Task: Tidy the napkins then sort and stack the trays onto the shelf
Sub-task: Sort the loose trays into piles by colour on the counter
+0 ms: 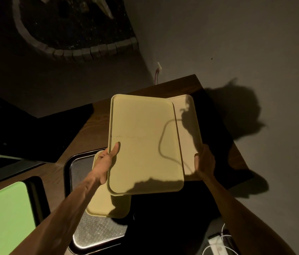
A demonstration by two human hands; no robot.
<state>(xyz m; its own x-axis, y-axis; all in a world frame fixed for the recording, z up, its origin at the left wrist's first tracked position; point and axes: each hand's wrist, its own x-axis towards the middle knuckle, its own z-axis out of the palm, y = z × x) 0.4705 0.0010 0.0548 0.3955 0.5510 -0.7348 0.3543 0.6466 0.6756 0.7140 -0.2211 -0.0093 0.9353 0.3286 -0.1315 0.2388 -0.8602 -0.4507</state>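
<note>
- A green tray (pixel 3 214) is seen at the bench's (pixel 89 129) near-left part, cut off by the left edge of the view and resting on a dark tray whose rim shows along its right side.
- A black-rimmed tray (pixel 97 230) with a patterned grey surface is set just to the right of it, near the bench's front edge.
- A yellow tray (pixel 104 205) is laid on the black-rimmed tray, partly covered by the raised one.
- The left hand (pixel 106 162) is closed on the left long edge of a raised yellow tray (pixel 143 144); the thumb is pressed on its top face and the fingers (pixel 103 178) are curled under the rim.
- The raised yellow tray is held above the middle of the bench, tilted, with its far end lifted.
- A beige tray (pixel 189 129) is seen just behind and to the right of it, overlapped by it along one long edge.
- The right hand (pixel 204 160) is closed on the near right edge of the beige tray, thumb on top.
- A dark mat or tray (pixel 218 126) is spread beneath toward the bench's far-right corner.
- White cables and a small white box (pixel 216 243) are seen on the floor below the bench's right side.
</note>
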